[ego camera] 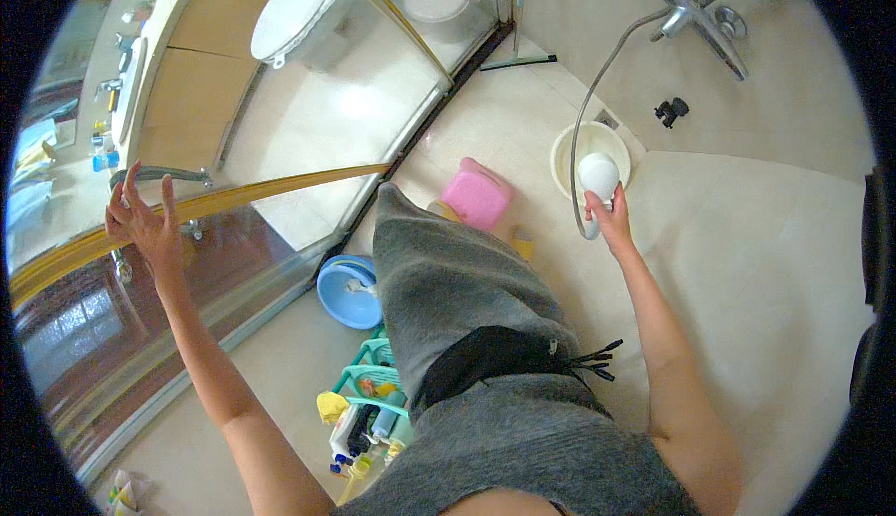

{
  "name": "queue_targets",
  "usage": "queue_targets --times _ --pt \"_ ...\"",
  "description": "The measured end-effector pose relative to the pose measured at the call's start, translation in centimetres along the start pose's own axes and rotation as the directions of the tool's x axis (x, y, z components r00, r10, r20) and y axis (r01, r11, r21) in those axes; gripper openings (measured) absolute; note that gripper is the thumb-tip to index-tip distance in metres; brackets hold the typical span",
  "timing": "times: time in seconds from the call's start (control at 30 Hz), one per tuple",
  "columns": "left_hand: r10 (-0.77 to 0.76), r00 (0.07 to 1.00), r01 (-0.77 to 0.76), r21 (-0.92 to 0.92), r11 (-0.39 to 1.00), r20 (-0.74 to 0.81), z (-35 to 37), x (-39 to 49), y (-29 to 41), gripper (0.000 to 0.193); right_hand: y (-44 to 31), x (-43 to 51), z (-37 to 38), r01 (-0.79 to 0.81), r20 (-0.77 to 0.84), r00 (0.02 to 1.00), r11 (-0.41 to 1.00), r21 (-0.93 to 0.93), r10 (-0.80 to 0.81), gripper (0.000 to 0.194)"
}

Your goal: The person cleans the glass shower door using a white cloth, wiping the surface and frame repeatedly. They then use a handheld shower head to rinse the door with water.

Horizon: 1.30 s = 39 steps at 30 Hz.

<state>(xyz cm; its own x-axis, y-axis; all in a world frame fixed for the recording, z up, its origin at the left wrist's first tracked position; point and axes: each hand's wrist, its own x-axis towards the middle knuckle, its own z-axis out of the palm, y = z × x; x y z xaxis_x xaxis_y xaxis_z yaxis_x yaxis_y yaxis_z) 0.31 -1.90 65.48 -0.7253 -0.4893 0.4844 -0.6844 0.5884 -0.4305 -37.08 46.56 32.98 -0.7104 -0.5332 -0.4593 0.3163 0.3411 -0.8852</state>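
Observation:
In the head view my right hand [610,218] grips the handle of a white handheld shower head [598,174]. A metal hose [586,99] runs from it up to the chrome shower mixer [689,15] on the wall. Below the shower head, a cream basin [560,159] stands on the floor near the drain. My left hand [145,225], its fingers spread, is at the gold-coloured edge of the glass shower door [245,190], beside the door handle [171,174]. Whether it bears on the door or the handle cannot be told.
A pink plastic stool [477,194] stands by my feet. Blue basins [350,295] and a green rack [371,376] with bottles are at my left. A squeegee [518,62] leans in the corner. Beyond the glass are a toilet [297,15], a white lidded bin [439,1] and a washbasin counter [150,61].

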Motion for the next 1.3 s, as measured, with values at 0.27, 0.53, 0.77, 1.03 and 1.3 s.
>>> queue_targets --times 0.27,0.53,0.77,1.03,1.3 --pt "-0.007 0.993 0.004 -0.03 1.0 -0.115 0.6 0.0 1.0 0.05 -0.4 -0.7 -1.9 -0.009 -0.064 0.998 0.999 0.047 0.012 0.046" --pt "-0.014 0.989 0.013 -0.014 1.0 -0.145 0.9 0.6 1.0 0.047 0.2 -0.4 -1.7 0.01 -0.073 0.997 1.0 -0.006 -0.011 0.048" --pt "-0.052 0.982 0.045 -0.044 0.998 -0.179 0.8 -0.2 1.1 0.046 -3.4 -1.6 -0.4 0.049 -0.004 0.999 0.997 -0.058 -0.049 0.049" --pt "-0.092 0.993 0.067 -0.292 0.954 -0.073 -2.5 0.1 1.9 0.046 -15.1 -4.2 4.0 0.105 -0.041 0.994 0.98 0.169 -0.099 0.046" --pt "-0.058 0.998 0.06 -0.417 0.907 0.019 -3.5 -1.2 -0.3 0.052 -32.6 -11.8 8.7 0.305 -0.019 0.949 0.902 0.306 -0.314 0.053"
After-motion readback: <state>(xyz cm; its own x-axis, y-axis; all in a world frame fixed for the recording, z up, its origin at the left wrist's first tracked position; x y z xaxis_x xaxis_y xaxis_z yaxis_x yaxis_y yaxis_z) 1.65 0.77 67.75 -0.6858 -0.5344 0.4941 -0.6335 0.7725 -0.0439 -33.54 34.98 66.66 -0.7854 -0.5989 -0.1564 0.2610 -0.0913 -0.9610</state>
